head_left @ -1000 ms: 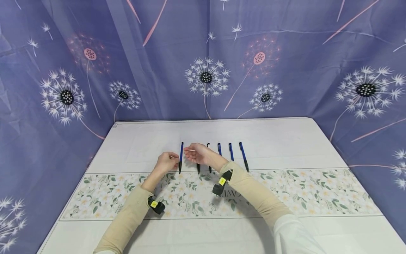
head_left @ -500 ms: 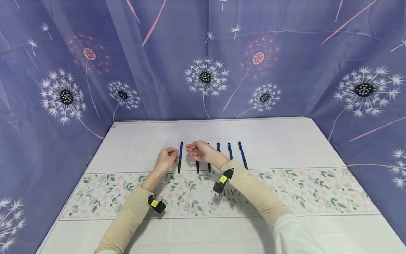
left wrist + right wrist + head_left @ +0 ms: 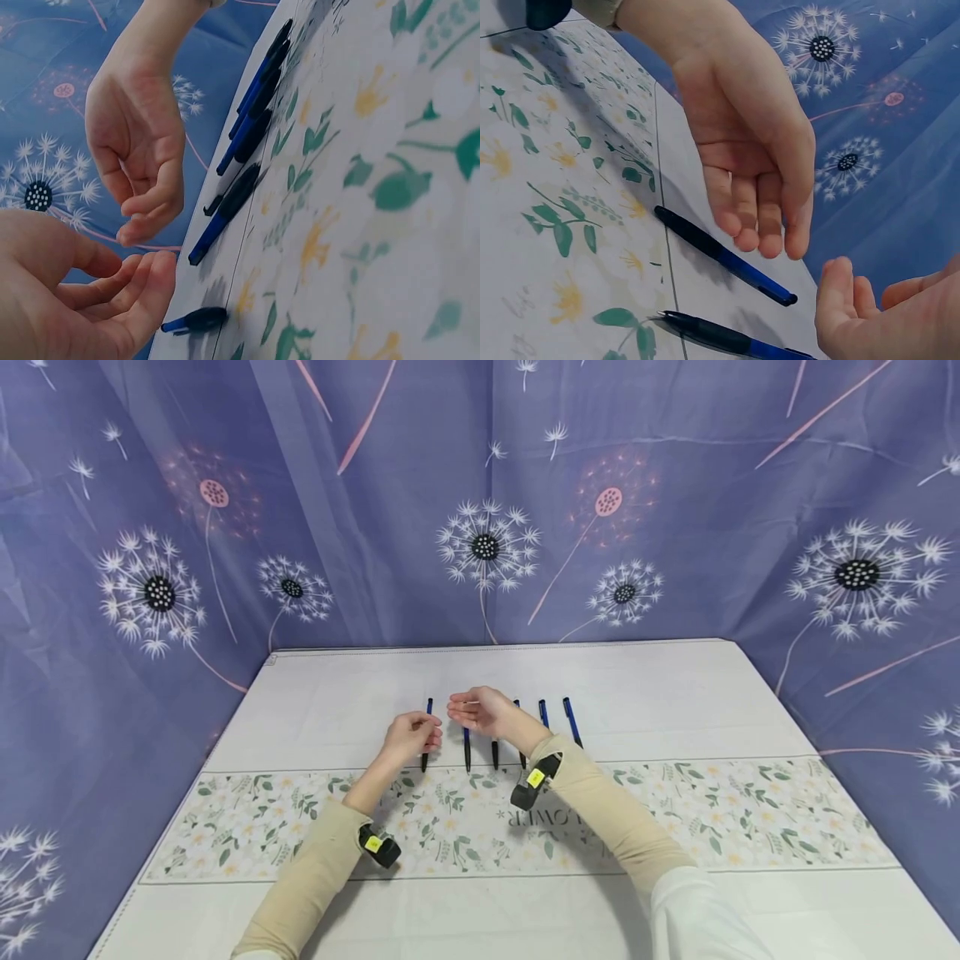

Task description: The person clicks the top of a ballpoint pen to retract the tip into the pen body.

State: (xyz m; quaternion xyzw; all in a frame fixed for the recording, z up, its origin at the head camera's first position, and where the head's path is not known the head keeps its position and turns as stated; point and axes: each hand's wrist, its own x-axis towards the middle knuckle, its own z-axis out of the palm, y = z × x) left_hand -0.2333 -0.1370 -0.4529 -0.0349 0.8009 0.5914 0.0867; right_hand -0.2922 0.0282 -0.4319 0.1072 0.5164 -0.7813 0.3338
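Several blue pens with black grips lie in a row on the white table cover, roughly parallel. My left hand (image 3: 414, 735) hovers over the leftmost pen (image 3: 425, 760) and hides its middle in the head view; its fingers are loosely bent with nothing in them. Just right of it, my right hand (image 3: 483, 710) is held above the second pen (image 3: 467, 750) and the third pen (image 3: 495, 755), palm turned toward the left hand, holding nothing. In the left wrist view, both hands' fingertips face each other, and the leftmost pen (image 3: 196, 321) lies below the left fingers.
Farther right lie a fourth pen (image 3: 522, 760), partly covered by the right forearm, and two more, the rightmost pen (image 3: 572, 720) slightly tilted. A floral band (image 3: 300, 827) crosses the table cover in front. A purple dandelion curtain (image 3: 375, 527) stands behind.
The left hand has moved right, from beside the leftmost pen to over it. The right hand has shifted slightly right and farther away. The pens have stayed in place.
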